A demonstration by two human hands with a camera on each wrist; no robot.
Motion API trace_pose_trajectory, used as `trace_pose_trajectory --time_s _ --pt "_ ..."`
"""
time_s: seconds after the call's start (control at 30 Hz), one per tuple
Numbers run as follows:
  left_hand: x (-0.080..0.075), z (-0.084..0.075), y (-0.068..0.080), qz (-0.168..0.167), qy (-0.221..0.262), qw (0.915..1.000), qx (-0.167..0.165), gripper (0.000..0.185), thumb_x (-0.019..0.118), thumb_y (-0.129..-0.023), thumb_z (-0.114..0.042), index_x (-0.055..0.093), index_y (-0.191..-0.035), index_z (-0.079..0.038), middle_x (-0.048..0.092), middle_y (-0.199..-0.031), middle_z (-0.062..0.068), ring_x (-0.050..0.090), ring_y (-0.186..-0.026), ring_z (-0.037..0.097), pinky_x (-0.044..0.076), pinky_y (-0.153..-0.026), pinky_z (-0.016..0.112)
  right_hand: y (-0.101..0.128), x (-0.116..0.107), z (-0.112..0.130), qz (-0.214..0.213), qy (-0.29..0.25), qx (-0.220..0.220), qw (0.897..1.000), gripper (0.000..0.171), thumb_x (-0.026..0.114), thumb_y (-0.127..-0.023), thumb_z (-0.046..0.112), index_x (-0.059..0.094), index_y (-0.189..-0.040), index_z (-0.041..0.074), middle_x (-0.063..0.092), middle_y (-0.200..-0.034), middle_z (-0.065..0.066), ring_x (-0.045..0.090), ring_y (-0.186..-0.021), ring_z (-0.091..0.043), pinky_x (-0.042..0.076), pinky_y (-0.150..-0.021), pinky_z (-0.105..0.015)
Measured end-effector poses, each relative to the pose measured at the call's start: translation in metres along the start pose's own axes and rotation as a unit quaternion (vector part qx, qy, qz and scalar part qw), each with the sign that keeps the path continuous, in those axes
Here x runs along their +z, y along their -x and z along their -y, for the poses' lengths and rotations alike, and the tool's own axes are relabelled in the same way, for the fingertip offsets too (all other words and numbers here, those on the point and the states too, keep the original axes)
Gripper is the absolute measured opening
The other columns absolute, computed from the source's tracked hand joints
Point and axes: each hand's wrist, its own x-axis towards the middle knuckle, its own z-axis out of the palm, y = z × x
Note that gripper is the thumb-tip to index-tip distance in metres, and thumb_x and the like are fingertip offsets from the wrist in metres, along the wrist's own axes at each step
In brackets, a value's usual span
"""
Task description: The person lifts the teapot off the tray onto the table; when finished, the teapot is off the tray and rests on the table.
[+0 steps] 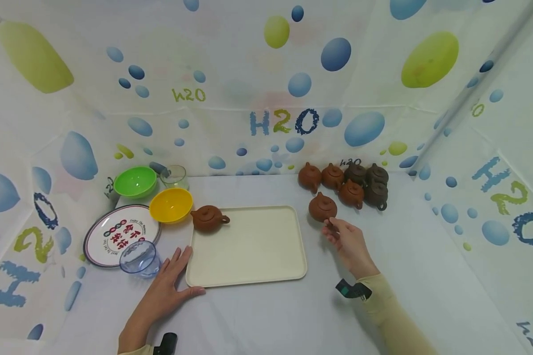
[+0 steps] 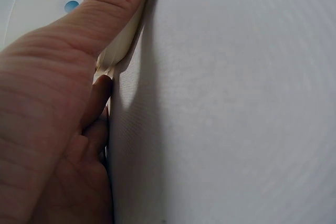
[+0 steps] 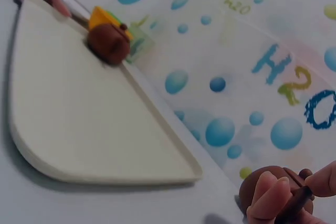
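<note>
My right hand [image 1: 348,244] pinches the handle of a reddish-brown clay teapot [image 1: 322,207], just right of the cream tray [image 1: 248,249]. In the right wrist view, the fingers and thumb close round that teapot's [image 3: 254,184] handle. Whether its base touches the table, I cannot tell. Another brown teapot [image 1: 209,219] sits on the tray's upper left corner, its handle pointing right. At the tray's lower left corner rests my left hand [image 1: 166,286], fingers spread and fairly straight, touching the rim. The left wrist view shows its thumb [image 2: 113,3] against the tray's edge.
Several brown and dark teapots [image 1: 351,193] cluster at the back right. On the left stand a green bowl [image 1: 135,182], a yellow bowl [image 1: 171,206], a clear glass [image 1: 176,178], a printed plate [image 1: 102,249] and a bluish glass [image 1: 139,261], close to my left hand.
</note>
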Motion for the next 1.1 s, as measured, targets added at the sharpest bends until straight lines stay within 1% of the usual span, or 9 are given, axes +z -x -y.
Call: trace_pose_trajectory --time_s 0.03,0.13,0.27,0.47,0.63,0.73,0.9,0.97,1.1 --pt "0.0 0.0 0.0 0.0 0.0 1.0 0.0 0.117 0.088 -0.082 -0.053 0.025 -0.171 -0.013 0.022 -0.178 0.023 0.014 -0.165 0.05 0.007 -0.136 0.069 -0.004 -0.002 0.003 -0.002 -0.002 -0.002 1.0 0.04 0.054 -0.113 0.031 0.06 -0.141 0.003 0.067 -0.128 -0.006 0.067 -0.096 -0.006 0.057 -0.076 -0.012" --pt "0.0 -0.001 0.0 0.001 -0.001 1.0 -0.001 0.117 0.089 -0.082 -0.053 0.025 -0.171 -0.013 0.022 -0.178 0.023 0.013 -0.166 0.05 0.007 -0.136 0.069 -0.018 -0.007 0.008 -0.005 0.003 -0.006 1.0 0.041 0.053 -0.113 0.032 0.059 -0.142 0.002 0.067 -0.122 -0.003 0.065 -0.096 -0.005 0.056 -0.076 -0.011" --pt "0.001 -0.001 0.0 0.001 -0.001 1.0 0.0 0.117 0.089 -0.082 -0.053 0.025 -0.171 -0.013 0.022 -0.178 0.023 0.013 -0.166 0.049 0.008 -0.135 0.07 -0.035 -0.013 0.011 -0.013 0.006 -0.008 1.0 0.04 0.054 -0.113 0.033 0.059 -0.14 0.003 0.068 -0.116 -0.002 0.064 -0.094 -0.005 0.056 -0.076 -0.011" --pt "0.002 0.001 0.001 -0.003 -0.001 1.0 0.002 0.117 0.089 -0.082 -0.052 0.026 -0.171 -0.013 0.022 -0.178 0.023 0.014 -0.165 0.05 0.008 -0.135 0.07 -0.053 -0.012 0.011 -0.024 0.001 -0.019 1.0 0.039 0.056 -0.112 0.032 0.061 -0.138 0.003 0.069 -0.117 -0.002 0.066 -0.092 -0.003 0.057 -0.075 -0.011" --pt "0.002 0.001 0.001 -0.005 -0.002 1.0 0.002 0.117 0.089 -0.082 -0.052 0.026 -0.171 -0.013 0.022 -0.178 0.023 0.014 -0.165 0.049 0.009 -0.135 0.07 -0.063 -0.011 0.01 -0.031 -0.008 -0.021 0.999 0.037 0.055 -0.112 0.028 0.061 -0.137 0.002 0.067 -0.121 -0.001 0.068 -0.091 -0.002 0.058 -0.076 -0.01" --pt "0.002 0.001 0.001 -0.005 -0.002 1.0 0.001 0.117 0.089 -0.082 -0.052 0.025 -0.171 -0.014 0.022 -0.178 0.023 0.014 -0.166 0.049 0.008 -0.136 0.069 -0.066 -0.011 0.01 -0.026 -0.017 -0.02 0.999 0.033 0.054 -0.112 0.026 0.061 -0.134 0.003 0.067 -0.116 0.0 0.068 -0.09 -0.003 0.058 -0.075 -0.011" --pt "0.001 0.0 0.001 -0.005 -0.005 1.0 0.0 0.117 0.089 -0.082 -0.052 0.025 -0.172 -0.015 0.022 -0.178 0.022 0.015 -0.166 0.049 0.008 -0.136 0.069 -0.071 -0.01 0.011 -0.017 -0.027 -0.015 0.999 0.025 0.054 -0.112 0.025 0.065 -0.124 0.006 0.071 -0.1 0.003 0.069 -0.085 -0.004 0.059 -0.072 -0.012" --pt "0.0 -0.001 0.001 -0.005 -0.004 1.0 -0.001 0.117 0.089 -0.082 -0.053 0.025 -0.172 -0.014 0.022 -0.178 0.022 0.014 -0.166 0.049 0.009 -0.136 0.069 -0.073 -0.011 0.011 -0.001 -0.024 -0.013 1.0 0.027 0.053 -0.113 0.027 0.064 -0.126 0.006 0.072 -0.097 0.003 0.069 -0.086 -0.005 0.059 -0.073 -0.012" --pt "-0.001 -0.002 0.001 -0.006 -0.002 1.0 -0.001 0.117 0.089 -0.082 -0.052 0.025 -0.171 -0.014 0.022 -0.178 0.022 0.014 -0.166 0.049 0.008 -0.135 0.069 -0.075 -0.014 0.013 0.016 0.001 -0.006 1.0 0.034 0.052 -0.113 0.031 0.062 -0.131 0.004 0.074 -0.095 0.004 0.071 -0.088 -0.005 0.06 -0.075 -0.013"
